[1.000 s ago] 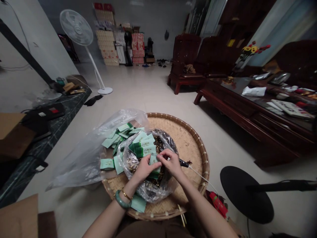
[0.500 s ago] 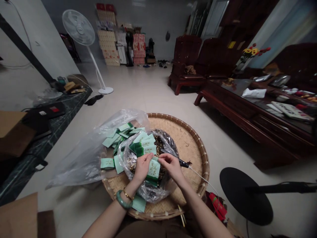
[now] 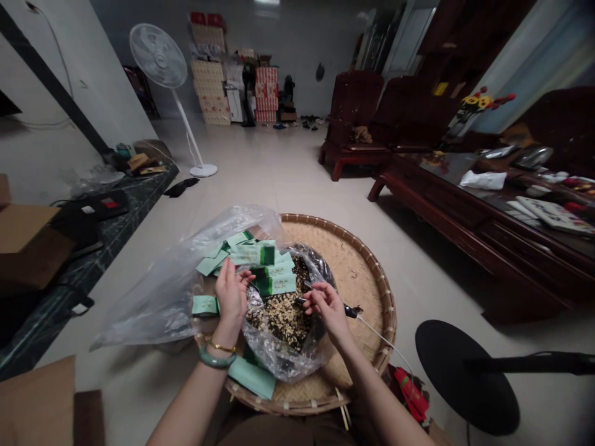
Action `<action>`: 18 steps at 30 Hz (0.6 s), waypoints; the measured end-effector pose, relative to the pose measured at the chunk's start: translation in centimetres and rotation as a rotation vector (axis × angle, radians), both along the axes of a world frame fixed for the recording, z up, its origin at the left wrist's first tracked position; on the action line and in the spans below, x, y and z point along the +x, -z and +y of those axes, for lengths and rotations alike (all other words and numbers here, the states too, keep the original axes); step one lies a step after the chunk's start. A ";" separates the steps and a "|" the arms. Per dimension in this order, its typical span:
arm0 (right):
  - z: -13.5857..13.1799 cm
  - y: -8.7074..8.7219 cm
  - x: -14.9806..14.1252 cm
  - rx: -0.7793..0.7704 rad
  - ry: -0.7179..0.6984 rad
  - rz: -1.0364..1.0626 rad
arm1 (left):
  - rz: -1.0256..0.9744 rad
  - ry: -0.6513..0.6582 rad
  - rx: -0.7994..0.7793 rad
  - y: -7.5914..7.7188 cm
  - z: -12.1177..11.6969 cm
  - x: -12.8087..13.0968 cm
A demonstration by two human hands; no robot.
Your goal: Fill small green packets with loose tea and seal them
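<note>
Left hand (image 3: 231,292) holds a green sachet (image 3: 252,254) up at frame center, right hand (image 3: 325,305) pinches a thin black-handled tool (image 3: 346,310) over the bag of loose tea (image 3: 283,316).

packet (image 3: 253,254) print too small, fingers (image 3: 312,296) maybe gripping tool (image 3: 325,298)

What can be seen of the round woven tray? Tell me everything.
The woven tray is round and shallow, of pale tan bamboo-like strips with a raised, bound rim. It lies flat and low, in front of the person. On it rest a clear plastic bag of brown loose bits, green packets and a larger clear bag spilling over its left edge. Its right part is bare. A loose strip sticks out at the near rim.
</note>
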State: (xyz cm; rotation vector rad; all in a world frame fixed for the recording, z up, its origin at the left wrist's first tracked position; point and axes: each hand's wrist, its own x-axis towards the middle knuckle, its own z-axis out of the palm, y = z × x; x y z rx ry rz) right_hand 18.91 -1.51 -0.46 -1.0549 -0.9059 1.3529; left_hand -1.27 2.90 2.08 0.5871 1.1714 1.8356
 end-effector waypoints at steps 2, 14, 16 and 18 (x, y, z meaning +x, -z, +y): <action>0.0 0.3 0.0 -0.012 0.001 -0.003 | 0.041 -0.043 -0.015 0.2 0.1 -0.3; -0.3 2.0 2.5 0.404 0.161 -1.047 | 1.825 0.370 -0.134 0.7 -0.7 1.1; -0.4 2.5 3.7 0.422 0.110 -1.209 | 1.750 0.385 -0.101 1.1 -0.3 0.5; -0.3 3.0 4.6 0.413 0.043 -1.282 | 1.595 0.378 -0.065 1.5 0.0 -0.1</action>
